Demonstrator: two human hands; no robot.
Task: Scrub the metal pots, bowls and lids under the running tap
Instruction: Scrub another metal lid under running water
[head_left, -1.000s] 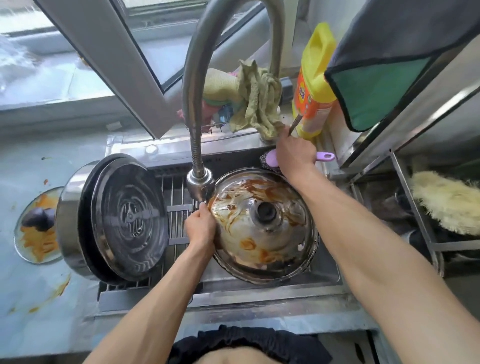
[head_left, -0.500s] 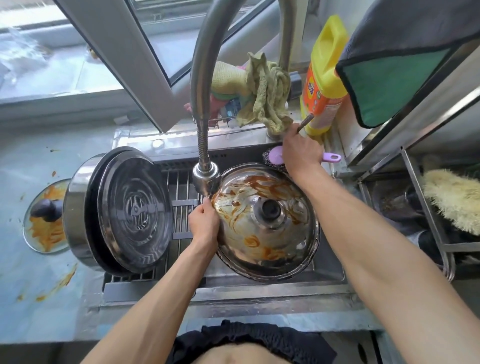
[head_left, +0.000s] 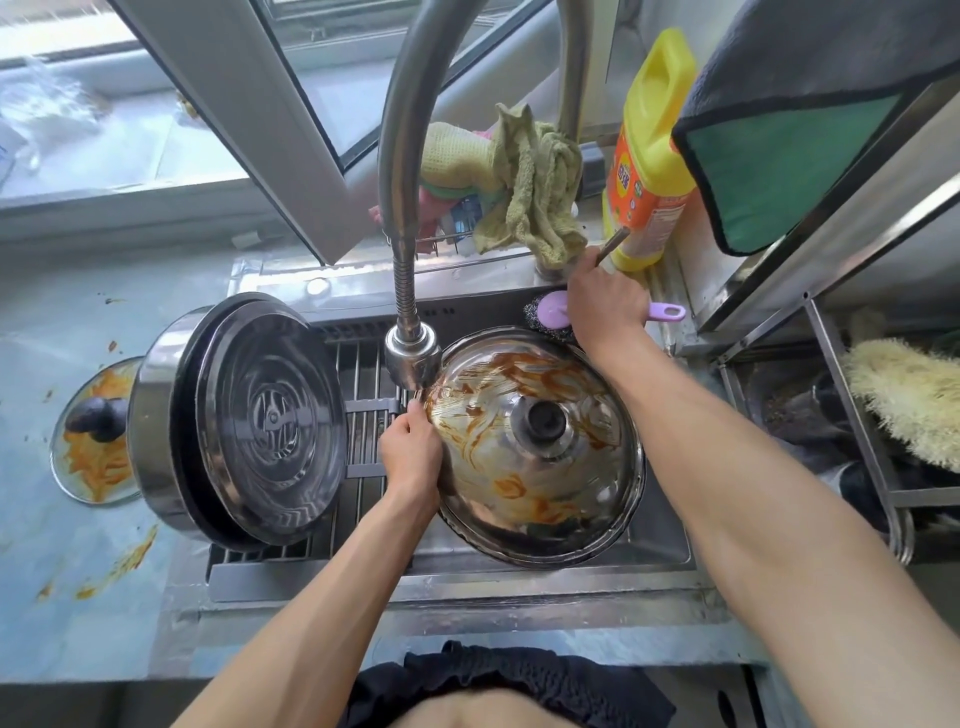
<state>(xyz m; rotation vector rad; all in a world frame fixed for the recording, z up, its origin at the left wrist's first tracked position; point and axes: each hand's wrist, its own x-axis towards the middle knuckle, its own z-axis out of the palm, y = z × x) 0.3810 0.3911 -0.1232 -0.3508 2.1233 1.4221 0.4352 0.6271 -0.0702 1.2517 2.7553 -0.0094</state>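
The sauce-smeared lid stood tilted in the sink, just under the tap head. The left hand gripped its left rim, fingers curled round the edge. The right hand had its fingers wrapped round the tap lever, above the purple scrubber.

The greasy lid fills the sink's right half, the tipped pot blocks the left; only the rack between them lies open, under the tap head.
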